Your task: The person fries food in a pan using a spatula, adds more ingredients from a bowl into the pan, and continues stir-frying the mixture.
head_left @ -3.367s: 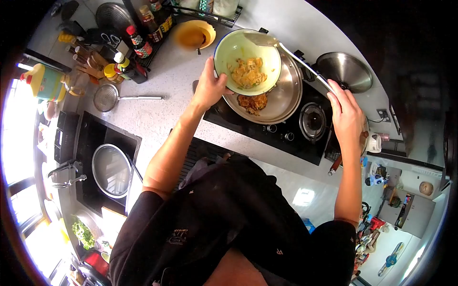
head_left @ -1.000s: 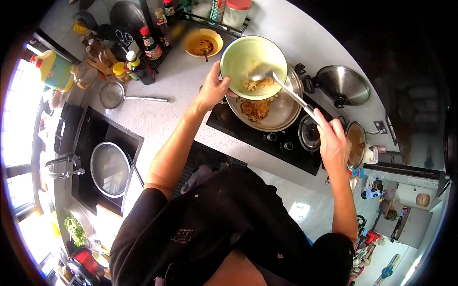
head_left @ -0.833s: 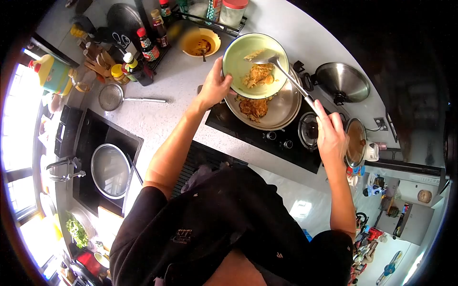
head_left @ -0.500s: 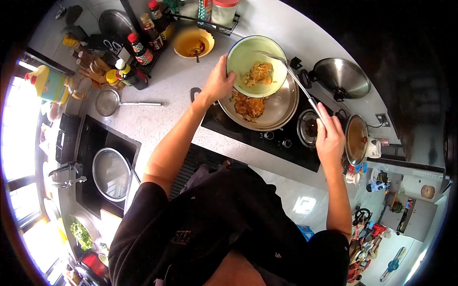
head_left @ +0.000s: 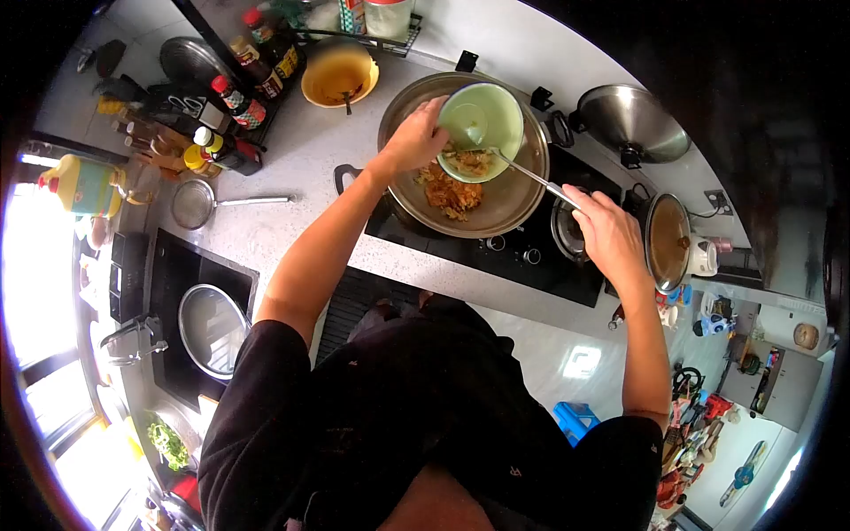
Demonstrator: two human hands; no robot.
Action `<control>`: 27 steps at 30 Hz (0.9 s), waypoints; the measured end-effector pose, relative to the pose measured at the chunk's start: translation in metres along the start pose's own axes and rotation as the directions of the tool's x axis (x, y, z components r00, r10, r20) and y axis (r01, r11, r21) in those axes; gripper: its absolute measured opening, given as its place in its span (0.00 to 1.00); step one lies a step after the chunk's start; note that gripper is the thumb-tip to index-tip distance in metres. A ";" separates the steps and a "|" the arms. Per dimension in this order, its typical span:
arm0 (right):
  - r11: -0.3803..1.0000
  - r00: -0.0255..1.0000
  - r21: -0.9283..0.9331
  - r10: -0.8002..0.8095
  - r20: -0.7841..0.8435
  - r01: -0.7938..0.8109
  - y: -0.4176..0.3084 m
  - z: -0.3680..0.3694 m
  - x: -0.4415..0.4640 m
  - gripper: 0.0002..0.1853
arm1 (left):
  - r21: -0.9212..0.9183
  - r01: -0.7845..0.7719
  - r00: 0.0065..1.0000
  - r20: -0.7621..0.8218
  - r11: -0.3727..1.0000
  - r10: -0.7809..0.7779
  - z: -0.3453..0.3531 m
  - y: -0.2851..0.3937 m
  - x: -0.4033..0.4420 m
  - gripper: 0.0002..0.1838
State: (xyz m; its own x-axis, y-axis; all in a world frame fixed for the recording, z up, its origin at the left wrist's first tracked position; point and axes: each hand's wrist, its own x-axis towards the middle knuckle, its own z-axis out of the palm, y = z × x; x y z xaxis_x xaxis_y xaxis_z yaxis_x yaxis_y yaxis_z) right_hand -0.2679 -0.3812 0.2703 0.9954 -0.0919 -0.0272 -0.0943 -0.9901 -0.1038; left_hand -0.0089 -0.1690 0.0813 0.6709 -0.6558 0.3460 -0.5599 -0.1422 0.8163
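Note:
My left hand (head_left: pixel 414 140) grips the rim of a pale green bowl (head_left: pixel 503 111), tilted over a wide steel pan (head_left: pixel 522 196). Cooked, orange-brown food (head_left: pixel 469 163) lies at the lower side of the bowl. More of that browned food (head_left: pixel 450 196) rests in the pan just below. In my right hand (head_left: pixel 609 232), fingers closed around the handle, is a long metal spatula (head_left: pixel 536 180); its head reaches into the bowl against the food.
A yellow bowl (head_left: pixel 340 78) stands left of the pan, near sauce bottles (head_left: pixel 239 102). A strainer (head_left: pixel 195 203) lies on the counter above the sink (head_left: pixel 173 274). To the right are a glass lid (head_left: pixel 567 226) and a steel lid (head_left: pixel 633 128) against the wall.
The bowl has shifted slightly right and down and is tipped further. The spatula's head has moved down inside it onto the food. Less food shows in the bowl.

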 end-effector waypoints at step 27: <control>0.996 0.993 0.059 0.076 -0.092 -0.071 0.033 -0.041 -0.013 0.17 | -0.516 0.195 0.854 -0.329 0.834 -0.403 -0.026 0.034 -0.054 0.29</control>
State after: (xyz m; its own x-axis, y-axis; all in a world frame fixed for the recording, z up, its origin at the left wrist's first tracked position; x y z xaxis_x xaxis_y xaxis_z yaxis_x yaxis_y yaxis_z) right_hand -0.2834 -0.4167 0.3081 0.9826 -0.1766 0.0570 -0.1656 -0.9731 -0.1600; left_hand -0.0520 -0.1194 0.1025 0.9587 -0.2584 0.1186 -0.0855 0.1359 0.9870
